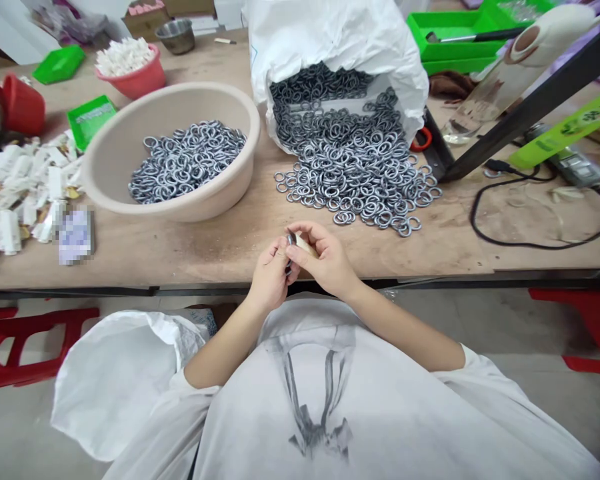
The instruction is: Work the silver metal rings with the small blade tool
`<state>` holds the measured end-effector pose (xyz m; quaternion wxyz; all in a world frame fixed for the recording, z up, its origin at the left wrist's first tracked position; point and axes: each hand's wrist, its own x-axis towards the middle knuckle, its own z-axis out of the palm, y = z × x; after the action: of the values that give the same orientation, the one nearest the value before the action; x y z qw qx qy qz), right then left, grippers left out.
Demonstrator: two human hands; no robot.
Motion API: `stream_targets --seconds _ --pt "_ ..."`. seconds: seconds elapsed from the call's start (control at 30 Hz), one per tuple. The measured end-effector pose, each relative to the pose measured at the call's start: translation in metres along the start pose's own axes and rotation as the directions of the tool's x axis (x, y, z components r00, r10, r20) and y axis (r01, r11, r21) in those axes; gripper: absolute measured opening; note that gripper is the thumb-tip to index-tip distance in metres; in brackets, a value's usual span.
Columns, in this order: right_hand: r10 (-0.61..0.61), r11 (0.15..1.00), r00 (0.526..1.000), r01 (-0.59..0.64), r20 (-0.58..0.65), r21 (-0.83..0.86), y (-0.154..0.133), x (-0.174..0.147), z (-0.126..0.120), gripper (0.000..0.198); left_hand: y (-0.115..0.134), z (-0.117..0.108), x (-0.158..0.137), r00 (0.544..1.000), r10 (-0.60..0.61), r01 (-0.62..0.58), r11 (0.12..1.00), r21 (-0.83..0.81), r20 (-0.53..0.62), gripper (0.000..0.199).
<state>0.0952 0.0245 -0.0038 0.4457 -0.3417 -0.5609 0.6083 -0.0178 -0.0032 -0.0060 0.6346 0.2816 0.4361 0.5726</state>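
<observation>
At the table's front edge my left hand (271, 275) is closed around a grey ring (289, 268), mostly hidden by the fingers. My right hand (329, 261) meets it and grips a small pale-handled blade (305, 245), its dark tip against the ring. Just beyond my hands, a heap of loose grey rings (360, 177) spills out of a white sack (330, 33) lying on its side. To the left stands a beige basin (175, 208) with many similar rings inside.
White plastic parts (20, 180) and a small pack (75, 237) lie at left, near a green tray (91, 123) and a red bowl (140, 81). At right are a slanted dark bar (535, 107), a bottle (505, 77) and a black cable (520, 245). A white bag (120, 380) hangs below left.
</observation>
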Motion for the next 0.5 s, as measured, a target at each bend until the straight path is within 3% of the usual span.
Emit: stream_targets --seconds 0.2,0.33,0.4,0.5 --pt "-0.074 0.984 0.997 0.072 -0.012 -0.165 -0.007 0.008 -0.016 0.05 0.011 0.001 -0.004 0.993 -0.027 0.029 0.999 -0.02 0.116 0.05" --pt "-0.199 0.829 0.972 0.234 0.125 -0.508 -0.017 0.0 -0.026 0.052 0.015 -0.001 -0.003 0.993 -0.024 0.029 0.999 -0.038 0.111 0.05" --pt "-0.225 0.756 0.953 0.303 0.203 -0.581 -0.02 -0.005 -0.027 0.052 0.015 -0.002 -0.003 0.995 -0.033 0.039 0.997 -0.061 0.097 0.05" --pt "-0.242 0.721 0.938 0.345 0.249 -0.601 -0.02 -0.009 -0.025 0.049 0.014 -0.004 -0.003 0.992 -0.062 0.071 0.995 -0.077 0.107 0.049"
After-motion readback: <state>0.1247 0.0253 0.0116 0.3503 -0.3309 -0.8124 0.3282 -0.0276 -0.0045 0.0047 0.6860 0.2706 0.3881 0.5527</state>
